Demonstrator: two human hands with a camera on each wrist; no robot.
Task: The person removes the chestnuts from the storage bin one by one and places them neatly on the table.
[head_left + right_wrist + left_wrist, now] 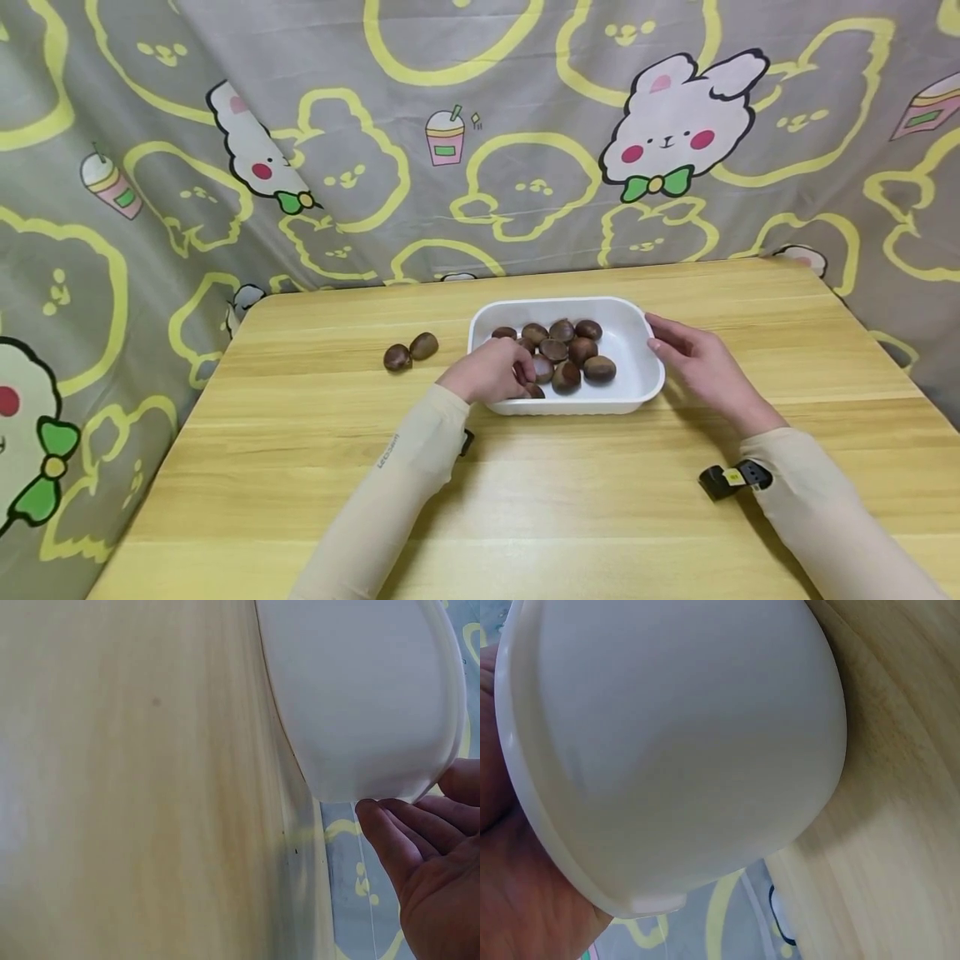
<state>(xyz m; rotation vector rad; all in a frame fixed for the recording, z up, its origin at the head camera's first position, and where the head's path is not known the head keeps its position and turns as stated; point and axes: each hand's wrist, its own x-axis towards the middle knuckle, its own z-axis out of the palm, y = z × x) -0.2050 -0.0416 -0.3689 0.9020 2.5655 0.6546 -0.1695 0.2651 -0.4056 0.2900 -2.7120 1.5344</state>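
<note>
Head view: from patterned curtain point(525, 108) down to brown chestnuts point(582, 350)

The grey curtain covers the background, printed with yellow outlines, white rabbit heads with green bows, and pink cups. In front of it stretches the wood-grain tabletop point(300, 467). Across it come a person's two arms in pale sleeves, the left sleeve point(405, 492) bearing small lettering.

Next in size is the white tray point(633, 354), upright on the tabletop between the hands, its corners rounded and the right part of its floor bare.

The left hand point(487, 371) reaches over the tray's left end, fingers bent down among the chestnuts; whether its grip pinches one I cannot tell, since the fingers hide the spot and the left wrist view shows only palm, rim and outer wall. The right hand point(701, 358) has its grip wide, digits spread and touching the tray's right end, as the right wrist view also shows.

Below the right wrist sits a black device point(723, 482) with a yellow label.

Smallest are the chestnuts: at least ten show in the tray, grouped towards its left and middle, and two loose chestnuts point(397, 357) lie side by side on the tabletop, left of the tray.
</note>
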